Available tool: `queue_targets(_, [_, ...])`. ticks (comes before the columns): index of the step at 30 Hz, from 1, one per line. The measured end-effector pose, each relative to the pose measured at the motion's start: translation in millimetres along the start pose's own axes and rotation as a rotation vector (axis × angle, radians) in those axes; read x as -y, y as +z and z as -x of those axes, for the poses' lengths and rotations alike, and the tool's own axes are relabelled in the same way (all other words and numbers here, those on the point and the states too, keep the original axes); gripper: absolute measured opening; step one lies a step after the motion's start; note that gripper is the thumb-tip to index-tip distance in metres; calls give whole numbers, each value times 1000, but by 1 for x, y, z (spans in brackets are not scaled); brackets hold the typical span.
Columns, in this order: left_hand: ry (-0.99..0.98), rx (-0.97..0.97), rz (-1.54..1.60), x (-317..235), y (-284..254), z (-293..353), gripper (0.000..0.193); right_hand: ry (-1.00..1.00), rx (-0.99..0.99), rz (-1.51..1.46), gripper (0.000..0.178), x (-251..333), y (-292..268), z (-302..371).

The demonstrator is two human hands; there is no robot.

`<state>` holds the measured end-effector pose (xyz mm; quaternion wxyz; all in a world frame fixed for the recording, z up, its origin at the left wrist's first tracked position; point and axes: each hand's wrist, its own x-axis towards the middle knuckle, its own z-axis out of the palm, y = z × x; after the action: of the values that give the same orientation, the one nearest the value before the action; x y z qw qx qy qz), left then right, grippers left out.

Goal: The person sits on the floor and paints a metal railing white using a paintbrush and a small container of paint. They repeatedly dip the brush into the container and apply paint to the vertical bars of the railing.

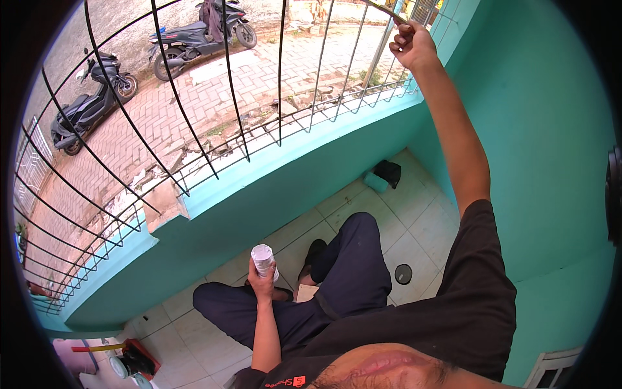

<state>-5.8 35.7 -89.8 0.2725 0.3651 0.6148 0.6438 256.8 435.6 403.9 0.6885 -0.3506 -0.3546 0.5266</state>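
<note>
My left hand (pixel 260 284) is wrapped round a whitish, ribbed cylindrical container (pixel 262 257), held upright above my lap. What is inside it cannot be made out. My right arm stretches up to the far right, where my right hand (pixel 413 45) is closed on a thin, brownish stick (pixel 387 11) near the top of the view. The stick slants up and left beside the black metal window grille (pixel 280 71). Its far end runs out of the picture, so its kind is unclear.
I sit on a tiled floor (pixel 191 330) beneath a turquoise sill (pixel 259 175), a turquoise wall (pixel 551 162) at my right. A round dark lid (pixel 403 274), a black bag (pixel 388 172) and a red tray (pixel 150 358) lie around. Outside stand two motorbikes (pixel 194 40).
</note>
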Motion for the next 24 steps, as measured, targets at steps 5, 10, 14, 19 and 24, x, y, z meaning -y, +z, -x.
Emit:
queue_targets(5, [-6, -3, -31, 6, -6, 0, 58, 20, 153, -40, 36, -7, 1, -23])
queue_targets(10, [-4, -10, -26, 4, -4, 1, 57, 6, 204, -36, 37, -5, -10, -26])
queue_targets(14, [3, -5, -16, 1, -4, 2, 56, -6, -13, -44, 37, -4, 0, 9])
queue_targets(19, [16, 20, 9, 0, -1, 0, 56, -22, -21, -8, 36, -3, -8, 0])
queue_targets(24, [9, 18, 1, 5, -2, 0, 56, -19, 152, -50, 31, 10, -12, -42])
